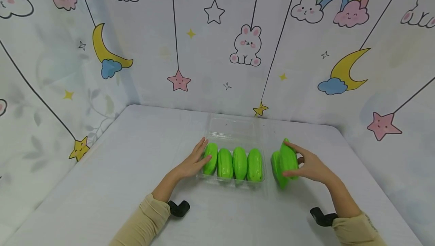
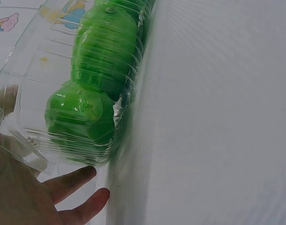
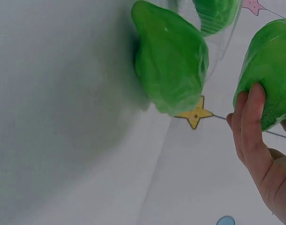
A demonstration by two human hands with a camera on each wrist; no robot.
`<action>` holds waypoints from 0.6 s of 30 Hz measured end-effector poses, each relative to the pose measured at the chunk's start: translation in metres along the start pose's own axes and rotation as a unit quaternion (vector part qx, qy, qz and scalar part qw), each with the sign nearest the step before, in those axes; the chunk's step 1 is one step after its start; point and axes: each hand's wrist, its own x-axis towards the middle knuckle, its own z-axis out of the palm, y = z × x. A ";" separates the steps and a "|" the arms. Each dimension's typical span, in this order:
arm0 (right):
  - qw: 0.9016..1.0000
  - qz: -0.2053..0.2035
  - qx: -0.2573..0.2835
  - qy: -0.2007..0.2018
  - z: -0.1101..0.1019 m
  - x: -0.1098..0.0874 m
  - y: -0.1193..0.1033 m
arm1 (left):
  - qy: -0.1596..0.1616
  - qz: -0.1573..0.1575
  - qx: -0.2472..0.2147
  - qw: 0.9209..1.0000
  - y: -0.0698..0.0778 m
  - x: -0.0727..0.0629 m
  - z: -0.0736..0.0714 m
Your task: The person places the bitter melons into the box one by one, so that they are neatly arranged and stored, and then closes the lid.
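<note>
A clear plastic box (image 1: 234, 179) with its lid (image 1: 234, 126) folded back holds several glossy green, oblong vegetable-like pieces (image 1: 239, 163) in a row. At its left end lies my left hand (image 1: 193, 162), fingers straight along the outside and thumb reaching over the rim by the leftmost piece. The left wrist view shows two of those fingers spread beside the box's end wall. Right of the box, my right hand (image 1: 310, 166) grips another green piece (image 3: 274, 70) between thumb and fingers, raised off the table. A further green piece (image 3: 173, 58) rests on the table beside it.
A white-covered table (image 1: 136, 144) spreads around the box. Behind it hangs a pale backdrop (image 1: 204, 53) printed with stars, moons and rabbits. Dark wrist-worn gear (image 1: 179, 209) sits by the left sleeve, and a similar black piece (image 1: 323, 217) by the right.
</note>
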 end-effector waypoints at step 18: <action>0.999 -0.036 0.022 -0.026 0.029 0.024 -0.028 | 0.000 -0.001 -0.003 1.000 -0.002 0.001 0.001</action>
